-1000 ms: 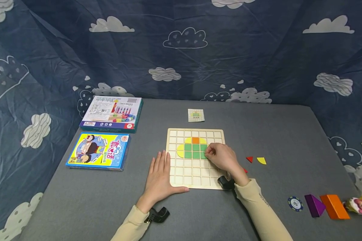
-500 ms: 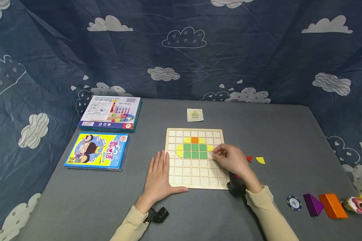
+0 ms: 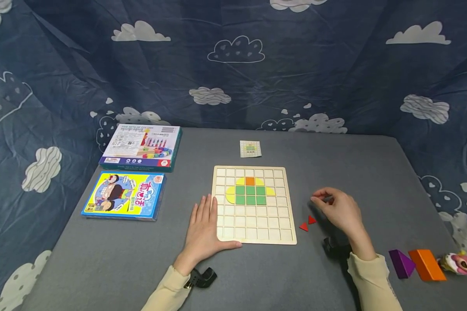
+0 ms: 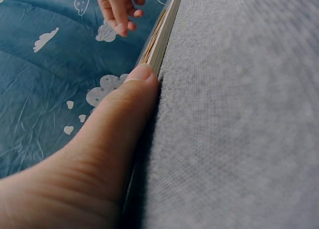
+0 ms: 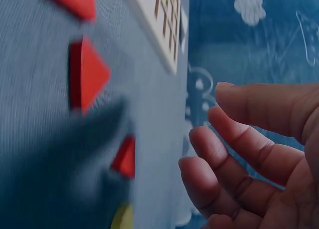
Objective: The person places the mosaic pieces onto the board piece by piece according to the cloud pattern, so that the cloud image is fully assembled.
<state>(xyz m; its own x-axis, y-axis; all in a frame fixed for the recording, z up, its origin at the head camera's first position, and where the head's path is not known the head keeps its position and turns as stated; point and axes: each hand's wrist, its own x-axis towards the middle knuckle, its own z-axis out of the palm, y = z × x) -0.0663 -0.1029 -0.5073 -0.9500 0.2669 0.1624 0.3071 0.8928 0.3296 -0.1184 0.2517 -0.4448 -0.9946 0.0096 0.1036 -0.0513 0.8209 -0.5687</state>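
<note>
The wooden grid board [image 3: 253, 222] carries green squares [image 3: 250, 200], an orange square [image 3: 250, 181] and yellow quarter-round pieces [image 3: 270, 191]. My left hand [image 3: 202, 226] lies along its left side with straight fingers; the thumb [image 4: 124, 104] touches the near edge. To the right of the board my right hand [image 3: 339, 209] hovers over the table. Its thumb and fingers are loosely bent and apart, holding nothing. Red triangles [image 3: 304, 226] lie between board and hand. The right wrist view shows another red triangle [image 5: 124, 156] and a loose yellow piece [image 5: 122, 218], both hidden in the head view.
A small pattern card [image 3: 251, 149] lies behind the board. At the left are a white-and-purple box [image 3: 140, 147] and a blue-and-yellow box [image 3: 122, 196]. A purple block [image 3: 402, 264], an orange block [image 3: 427, 264] and a figurine [image 3: 461, 263] stand at the right front.
My right hand has moved right, off the board to above the table. The yellow piece beside the green squares is now uncovered. My left hand has stayed in place.
</note>
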